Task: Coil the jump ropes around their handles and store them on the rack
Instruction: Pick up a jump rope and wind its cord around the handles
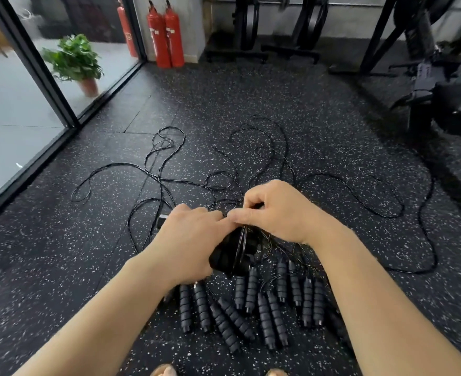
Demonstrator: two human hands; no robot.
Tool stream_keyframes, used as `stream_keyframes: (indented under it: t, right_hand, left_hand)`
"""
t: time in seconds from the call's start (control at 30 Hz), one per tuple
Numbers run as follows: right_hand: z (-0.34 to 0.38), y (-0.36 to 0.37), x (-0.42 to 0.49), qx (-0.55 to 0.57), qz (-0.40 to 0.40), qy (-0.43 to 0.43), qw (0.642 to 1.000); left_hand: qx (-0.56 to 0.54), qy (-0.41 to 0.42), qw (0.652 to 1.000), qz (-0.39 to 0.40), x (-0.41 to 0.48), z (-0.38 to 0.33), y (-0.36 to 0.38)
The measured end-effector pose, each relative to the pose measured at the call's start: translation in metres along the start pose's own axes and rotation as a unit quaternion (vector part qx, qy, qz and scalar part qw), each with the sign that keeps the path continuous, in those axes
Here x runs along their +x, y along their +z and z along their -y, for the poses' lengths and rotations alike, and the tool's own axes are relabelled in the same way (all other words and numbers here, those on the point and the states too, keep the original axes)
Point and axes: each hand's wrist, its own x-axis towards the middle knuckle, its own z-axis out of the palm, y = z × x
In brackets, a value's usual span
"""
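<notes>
Left hand (190, 240) curled round a pair of black handles (233, 256), gripping them with a thin rope (241, 240) running across the bundle. Right hand (274, 210) just beside it, thumb and forefinger pinching the same rope right above the handles, remaining fingers curled. Thumb tips of both hands touching or nearly so; cannot tell which.

Below the fingers, toward the wrists: a row of ribbed foam handles (267, 308) lying in pairs on the floor (61, 267), some parallel, some splayed at angles. Beyond the fingertips: loose ropes (164, 164) sprawled in loops and tangles, spreading left and right, one long strand curving far out to the right of the right hand.

Underfoot: black rubber tiles flecked with white, seams visible to the upper left of the left hand. Far left of the fingers: dark-framed glass (20, 104), pale paving outside, a potted plant (74, 61) standing behind the pane. Far ahead, against a grey wall: two red extinguishers (165, 36) side by side, a third just left of them, seen through the glass. Farther right along that wall: black rack frames (272, 28) on the floor. Well right of the right hand: dark gym equipment (441, 85), blurred, details not readable. At the bottom edge, between the forearms: toes (165, 371) just showing.
</notes>
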Motion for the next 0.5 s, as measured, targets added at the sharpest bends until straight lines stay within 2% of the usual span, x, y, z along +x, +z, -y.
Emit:
stream_keyframes:
  t: [0.1,0.17,0.23,0.37,0.43,0.5]
  right_hand:
    - [-0.009,0.004,0.006,0.092,-0.024,-0.012,0.995]
    - [-0.011,0.004,0.009,0.138,-0.045,-0.007,0.989]
    - [-0.014,0.007,0.011,0.202,-0.042,0.015,0.978]
    - [-0.016,0.021,0.015,0.352,-0.003,0.090,0.932]
    - [-0.014,0.030,0.019,0.436,-0.012,0.118,0.892]
    - [-0.008,0.039,0.022,0.492,-0.058,0.153,0.855]
  left_hand:
    - [-0.070,0.074,0.992,-0.068,-0.004,-0.004,-0.001]
    - [-0.102,0.078,0.988,-0.082,-0.005,-0.006,-0.003]
    - [-0.143,0.051,0.985,-0.082,-0.005,-0.009,-0.006]
    - [-0.215,-0.023,0.971,-0.102,-0.003,-0.010,-0.012]
    - [-0.245,-0.075,0.962,-0.091,-0.001,-0.012,-0.014]
    - [-0.269,-0.124,0.951,-0.089,0.002,-0.012,-0.013]
